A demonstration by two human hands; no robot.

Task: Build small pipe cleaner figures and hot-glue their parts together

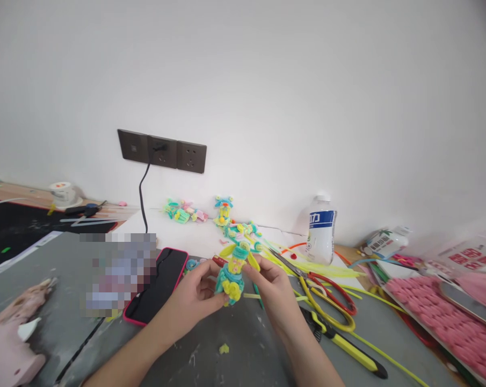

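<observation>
A small pipe-cleaner figure [235, 274] in teal and yellow is held upright between my hands above the grey table. My left hand [200, 290] grips its lower body from the left, with the thumb by a yellow flower-like tuft at the front. On the other side, my right hand [269, 277] pinches a yellow loop [253, 263] that sticks out from the figure. Behind it stands a similar blue and yellow figure [223, 210], and teal pipe-cleaner pieces [243, 230] lie nearby. My fingers partly cover the held figure.
Right of my hands lie red-and-yellow-handled scissors [327, 301], yellow-handled pliers [353, 346] and yellow pipe cleaners [331, 269]. A white bottle [321, 231] stands by the wall. On the left are a phone [158, 285] and a plugged-in cable [142, 193]. Pink knitted material [444, 317] lies far right.
</observation>
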